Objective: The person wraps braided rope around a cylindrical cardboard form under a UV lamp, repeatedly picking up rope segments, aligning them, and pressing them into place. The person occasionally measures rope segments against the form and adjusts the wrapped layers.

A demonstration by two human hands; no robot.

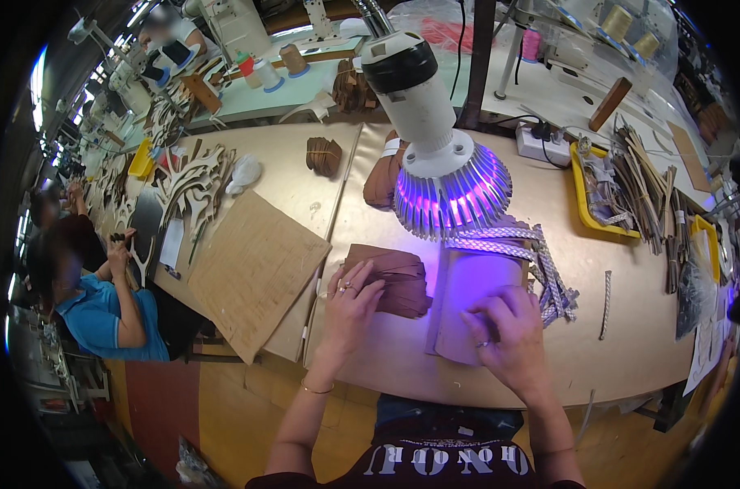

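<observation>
My left hand (353,295) lies with spread fingers on the left edge of a stack of flat brown strips (404,279). To the right of it is a smooth pad or board (472,285), lit purple. Over the right part of this board is my right hand (508,330), its fingers curled and the thumb drawn in toward them; whatever is between the fingertips, if anything, is too small to make out. Pale braided straps (553,273) lie across the board's far end and hang down its right side. A lamp (454,175) with a finned metal head glows purple above the board.
A brown board (260,269) lies on the left. Farther off sit a brown bundle (323,156) and a yellow tray (590,204) of straps beside long thin strips (643,179). One short braided strap (605,306) lies at right. A co-worker in blue (113,318) sits at far left.
</observation>
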